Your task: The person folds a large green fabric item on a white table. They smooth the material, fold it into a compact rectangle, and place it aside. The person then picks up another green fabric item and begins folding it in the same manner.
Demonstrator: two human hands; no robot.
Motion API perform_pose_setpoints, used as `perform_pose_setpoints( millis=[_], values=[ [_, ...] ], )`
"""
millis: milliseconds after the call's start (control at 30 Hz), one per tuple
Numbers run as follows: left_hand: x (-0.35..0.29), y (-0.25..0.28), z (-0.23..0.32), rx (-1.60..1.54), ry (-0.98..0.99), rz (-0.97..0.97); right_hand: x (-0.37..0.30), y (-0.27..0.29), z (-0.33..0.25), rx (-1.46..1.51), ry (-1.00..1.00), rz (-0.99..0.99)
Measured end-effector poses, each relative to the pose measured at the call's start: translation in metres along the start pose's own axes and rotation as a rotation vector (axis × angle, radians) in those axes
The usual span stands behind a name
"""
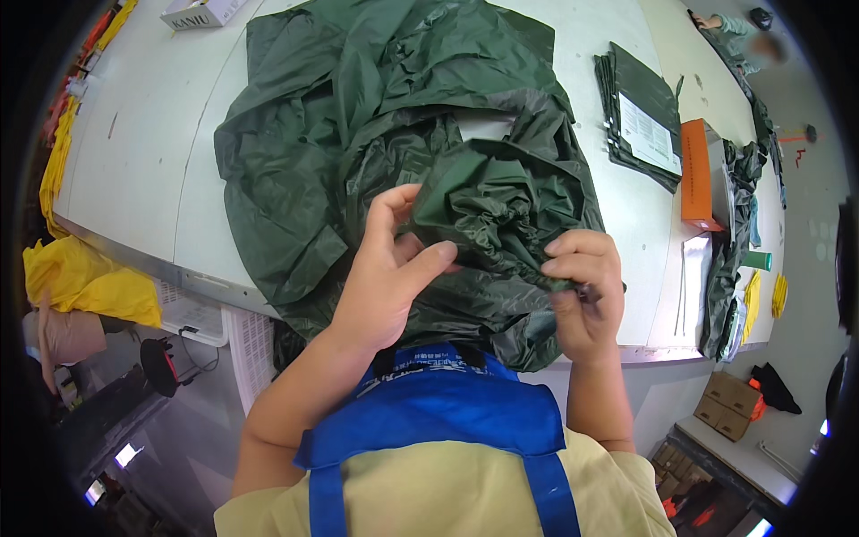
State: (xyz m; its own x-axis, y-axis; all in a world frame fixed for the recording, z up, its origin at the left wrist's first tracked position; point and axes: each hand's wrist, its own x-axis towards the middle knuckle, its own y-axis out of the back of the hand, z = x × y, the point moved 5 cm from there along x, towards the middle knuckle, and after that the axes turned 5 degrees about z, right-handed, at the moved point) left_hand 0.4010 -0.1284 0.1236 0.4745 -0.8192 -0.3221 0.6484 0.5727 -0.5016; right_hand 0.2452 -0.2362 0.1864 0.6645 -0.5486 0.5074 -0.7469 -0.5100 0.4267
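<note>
A dark green waterproof garment (pixel 304 116), thin and crinkled, lies spread over the white table in front of me. Its near part is bunched up into a gathered, hood-like section (pixel 501 201) between my hands. My left hand (pixel 385 277) is closed on the left edge of this section, thumb toward me and some fingertips hidden by the cloth. At the lower right edge, my right hand (pixel 586 291) pinches a fold between thumb and fingers. The garment's near edge hangs over the table edge against my blue apron (pixel 429 412).
Flat dark green packs (pixel 644 116) with a white label lie at the right, beside an orange box (pixel 701 174). A small carton (pixel 201 12) stands far left. Yellow cloth (pixel 89 277) and a white plastic crate (pixel 250 349) are below the left table edge. Another person (pixel 738 40) is far right.
</note>
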Motion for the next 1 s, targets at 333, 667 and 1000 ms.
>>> perform_pose_setpoints(
  millis=[333,667,1000],
  values=[
    [-0.003,0.006,-0.008,-0.297,0.144,-0.029,-0.011,-0.005,0.016,0.214,-0.312,0.142],
    [-0.011,-0.006,0.001,-0.353,0.150,-0.176,-0.012,-0.002,0.046,0.744,-0.903,0.385],
    [-0.009,-0.004,0.000,-0.160,0.025,-0.132,0.001,-0.012,0.006,0.097,-0.347,-0.324]
  ],
)
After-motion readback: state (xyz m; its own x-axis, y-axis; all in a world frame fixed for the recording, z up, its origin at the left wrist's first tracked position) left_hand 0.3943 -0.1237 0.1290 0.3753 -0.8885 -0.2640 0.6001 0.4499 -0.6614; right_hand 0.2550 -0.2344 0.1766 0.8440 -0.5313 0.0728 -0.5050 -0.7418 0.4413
